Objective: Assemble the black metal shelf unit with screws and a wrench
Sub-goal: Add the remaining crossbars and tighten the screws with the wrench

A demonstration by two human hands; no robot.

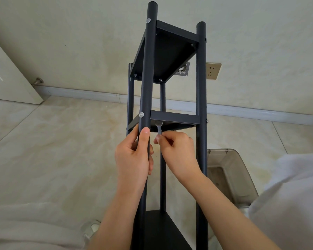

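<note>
The black metal shelf unit (201, 91) lies tilted away from me, its posts running from the bottom of the view toward the far wall. My left hand (134, 159) is wrapped around the near left post (148, 69), just below a silver screw head (141, 115). My right hand (177, 150) pinches a small flat grey wrench (159, 129). The wrench's head sits under the middle shelf's front rail (175, 118), close to the left post. A second silver screw (148, 20) shows near the top of that post.
A smoky transparent plastic bin (229, 174) stands on the tiled floor to the right of the shelf. White cloth (289, 204) covers the lower right. A door (9, 78) with a stopper is at the left, a wall socket (213, 70) beyond the shelf.
</note>
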